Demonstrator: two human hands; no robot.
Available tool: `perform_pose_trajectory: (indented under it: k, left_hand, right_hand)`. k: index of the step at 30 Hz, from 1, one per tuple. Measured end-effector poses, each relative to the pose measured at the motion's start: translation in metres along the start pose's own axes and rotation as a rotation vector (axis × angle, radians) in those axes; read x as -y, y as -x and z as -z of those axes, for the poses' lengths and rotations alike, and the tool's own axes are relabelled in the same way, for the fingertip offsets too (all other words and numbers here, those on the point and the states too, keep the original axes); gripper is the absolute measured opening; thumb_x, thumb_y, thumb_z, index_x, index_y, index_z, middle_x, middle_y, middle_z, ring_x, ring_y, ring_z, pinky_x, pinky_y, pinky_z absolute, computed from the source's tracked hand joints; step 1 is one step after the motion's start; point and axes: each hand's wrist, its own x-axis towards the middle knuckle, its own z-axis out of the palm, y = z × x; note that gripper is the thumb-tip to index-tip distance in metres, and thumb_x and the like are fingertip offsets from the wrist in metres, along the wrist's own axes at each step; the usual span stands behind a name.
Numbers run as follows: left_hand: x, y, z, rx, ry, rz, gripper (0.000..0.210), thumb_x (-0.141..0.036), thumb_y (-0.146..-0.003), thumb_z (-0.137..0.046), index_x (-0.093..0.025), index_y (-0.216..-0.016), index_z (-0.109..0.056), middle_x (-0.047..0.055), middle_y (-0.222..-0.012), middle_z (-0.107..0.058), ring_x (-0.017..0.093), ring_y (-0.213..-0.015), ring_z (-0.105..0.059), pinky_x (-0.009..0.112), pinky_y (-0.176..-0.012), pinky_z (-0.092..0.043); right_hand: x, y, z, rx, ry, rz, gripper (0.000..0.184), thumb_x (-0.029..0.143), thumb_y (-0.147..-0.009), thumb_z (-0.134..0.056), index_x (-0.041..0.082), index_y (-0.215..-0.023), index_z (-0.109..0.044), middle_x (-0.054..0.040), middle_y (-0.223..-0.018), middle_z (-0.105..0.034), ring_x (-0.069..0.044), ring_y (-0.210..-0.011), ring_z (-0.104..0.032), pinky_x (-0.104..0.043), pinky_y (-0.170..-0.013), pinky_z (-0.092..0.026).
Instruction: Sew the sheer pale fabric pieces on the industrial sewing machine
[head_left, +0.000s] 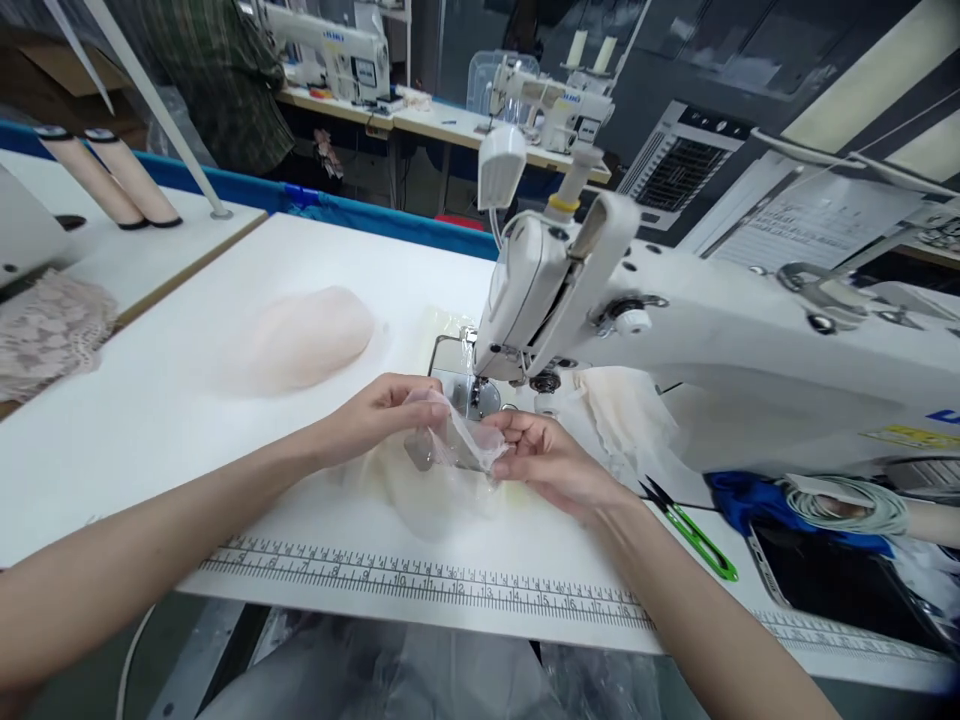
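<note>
Between my two hands stretches a thin, see-through piece of pale pink mesh fabric (469,440), just in front of the needle area of the white sewing machine (570,270). My left hand (394,410) pinches its left edge between thumb and fingers. On the other side, my right hand (544,460) grips the right end with bent fingertips. The machine's presser foot (476,395) is right behind the fabric, and I cannot tell whether they touch. A pale sheer piece (435,495) lies on the table below my hands.
Sheer peach fabric (315,335) lies to the left; more cream fabric (630,410) is under the machine arm. Green thread snips (694,535) and a dark phone (832,580) are at right. A printed ruler (427,585) runs along the front edge. Thread cones (112,180) stand at left.
</note>
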Motion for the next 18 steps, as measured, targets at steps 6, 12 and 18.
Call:
perform_pose_trajectory:
  k: [6,12,18]
  left_hand:
    - [-0.013,0.005,0.008,-0.047,-0.066,0.017,0.040,-0.043,-0.090,-0.056,-0.018,-0.059,-0.049,-0.006,-0.047,-0.040,0.007,-0.042,-0.039,0.021,-0.043,-0.036]
    - [-0.039,0.024,0.017,-0.069,-0.404,-0.082,0.047,-0.041,-0.089,-0.055,-0.019,-0.054,-0.034,-0.005,-0.051,-0.032,0.008,-0.046,-0.033,0.024,-0.045,-0.027]
    - [-0.058,0.092,-0.035,0.193,-1.079,-0.280,0.013,-0.019,-0.084,-0.056,-0.023,-0.072,-0.053,-0.001,-0.065,-0.061,0.015,-0.057,-0.054,0.031,-0.054,-0.036]
  right_hand:
    - [-0.001,-0.003,-0.012,-0.004,0.198,0.048,0.021,0.031,-0.065,-0.084,0.019,-0.080,-0.074,0.0025,-0.075,-0.068,-0.011,-0.069,-0.058,-0.026,-0.072,-0.048]
    - [0.002,-0.004,-0.022,-0.008,0.350,0.038,0.025,0.043,-0.083,-0.070,0.018,-0.083,-0.074,0.0080,-0.043,-0.052,-0.007,-0.040,-0.043,-0.027,-0.061,-0.047]
    - [-0.004,-0.019,-0.038,0.077,0.104,0.116,0.025,0.035,-0.082,-0.068,0.018,-0.100,-0.074,-0.0085,-0.106,-0.073,-0.022,-0.097,-0.070,-0.037,-0.090,-0.053]
